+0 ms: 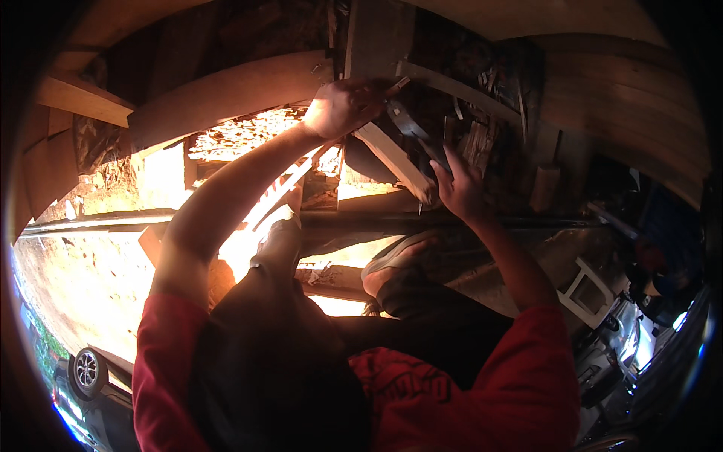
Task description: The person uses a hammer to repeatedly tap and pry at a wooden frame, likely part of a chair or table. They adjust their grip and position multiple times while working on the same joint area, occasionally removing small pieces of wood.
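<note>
My left hand (343,109) is stretched out at the upper middle, its fingers closed by a small strip of wood (398,87). Shadow hides part of that grip. In my right hand (461,188) is a long, dark metal tool (410,124), slanting up and left to just below the strip; I cannot make out its exact kind. Under the tool lies a pale, roughly split wooden stick (395,162), one end close to my right fingers.
A broad plank (233,98) runs across the upper left. Sunlit wood shavings (245,135) and splinters lie beneath it. My foot (395,260) rests by a dark rail (339,222). Boards (610,105) stand at right, near a white frame (586,294). A car wheel (88,372) shows lower left.
</note>
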### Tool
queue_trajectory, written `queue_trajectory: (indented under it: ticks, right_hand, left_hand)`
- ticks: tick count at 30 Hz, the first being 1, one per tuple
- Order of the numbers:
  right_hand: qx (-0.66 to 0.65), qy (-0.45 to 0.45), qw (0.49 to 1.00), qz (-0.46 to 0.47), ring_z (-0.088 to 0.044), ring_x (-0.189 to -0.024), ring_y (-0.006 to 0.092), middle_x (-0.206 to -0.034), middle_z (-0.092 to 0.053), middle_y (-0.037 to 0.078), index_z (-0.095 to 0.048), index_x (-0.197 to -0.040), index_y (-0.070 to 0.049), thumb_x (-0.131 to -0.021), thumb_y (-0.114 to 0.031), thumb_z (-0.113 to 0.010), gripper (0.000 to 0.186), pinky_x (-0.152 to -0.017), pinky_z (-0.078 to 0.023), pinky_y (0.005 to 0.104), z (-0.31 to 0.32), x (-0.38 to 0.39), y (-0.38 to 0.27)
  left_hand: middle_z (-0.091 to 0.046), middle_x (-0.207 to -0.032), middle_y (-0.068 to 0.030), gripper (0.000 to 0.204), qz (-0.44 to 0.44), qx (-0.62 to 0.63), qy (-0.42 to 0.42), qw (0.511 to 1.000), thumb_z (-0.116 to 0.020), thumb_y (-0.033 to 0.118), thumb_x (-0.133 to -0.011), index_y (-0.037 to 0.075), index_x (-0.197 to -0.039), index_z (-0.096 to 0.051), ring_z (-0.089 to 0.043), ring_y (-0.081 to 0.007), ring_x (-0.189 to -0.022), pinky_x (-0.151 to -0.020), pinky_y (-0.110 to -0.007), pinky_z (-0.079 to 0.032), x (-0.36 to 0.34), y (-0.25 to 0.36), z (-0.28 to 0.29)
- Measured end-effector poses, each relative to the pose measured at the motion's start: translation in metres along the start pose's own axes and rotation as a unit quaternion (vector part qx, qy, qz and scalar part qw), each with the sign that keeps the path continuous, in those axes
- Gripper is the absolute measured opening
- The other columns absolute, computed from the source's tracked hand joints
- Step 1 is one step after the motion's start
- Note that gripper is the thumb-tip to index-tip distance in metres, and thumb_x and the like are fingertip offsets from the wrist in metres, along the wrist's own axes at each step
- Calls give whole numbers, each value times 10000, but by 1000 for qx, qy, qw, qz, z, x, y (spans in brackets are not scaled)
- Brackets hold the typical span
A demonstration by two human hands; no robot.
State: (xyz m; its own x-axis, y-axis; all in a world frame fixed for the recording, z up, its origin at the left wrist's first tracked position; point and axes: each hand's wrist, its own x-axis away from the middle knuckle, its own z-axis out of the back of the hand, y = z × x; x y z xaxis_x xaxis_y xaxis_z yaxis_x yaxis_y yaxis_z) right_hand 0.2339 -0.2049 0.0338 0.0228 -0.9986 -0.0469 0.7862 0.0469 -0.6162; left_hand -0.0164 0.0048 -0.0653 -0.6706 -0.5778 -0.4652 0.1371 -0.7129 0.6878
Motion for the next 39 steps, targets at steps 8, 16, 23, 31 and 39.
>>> queue_trajectory:
  ticks: [8,16,23,31,39]
  right_hand:
    - [31,18,999,-39,-772,-1017,416,-1105,-753,286,-612,-1369,137,-1055,-133,-727,430,-869,-602,456,9,21,8]
    - [27,38,998,32,-774,-921,421,-1064,-757,274,-631,-1403,77,-999,-115,-786,474,-769,-604,463,13,9,-4]
    - [-11,-25,998,48,-770,-850,377,-1075,-769,220,-602,-1512,-26,-1001,-83,-760,538,-694,-598,416,18,-6,-13]
    - [39,-41,994,98,-746,-776,353,-1066,-775,185,-591,-1557,-111,-1003,-97,-756,578,-681,-600,442,14,-11,6]
    - [35,-40,994,96,-761,-851,370,-1110,-769,183,-569,-1565,-120,-998,-92,-759,598,-716,-613,444,15,-14,16]
  left_hand:
    - [-788,-1135,-81,429,-30,-9,0,1000,-839,251,-909,221,-1334,-790,-790,-306,-885,-740,-415,-658,-8,8,5]
    - [-809,-911,-87,203,142,38,-34,989,-849,224,-864,120,-1038,-848,-788,-240,-757,-659,-387,-662,-11,21,13]
    - [-806,-874,-99,474,157,5,-61,986,-765,101,-901,301,-1329,-798,-782,-277,-736,-696,-387,-642,-18,27,23]
    - [-751,-1384,23,849,43,-32,-81,995,-667,-22,-853,400,-1583,-572,-752,-141,-724,-670,-295,-661,-17,31,16]
    - [-764,-1272,9,808,55,-62,-92,992,-657,26,-904,431,-1595,-553,-727,-126,-658,-629,-299,-654,-16,27,13]
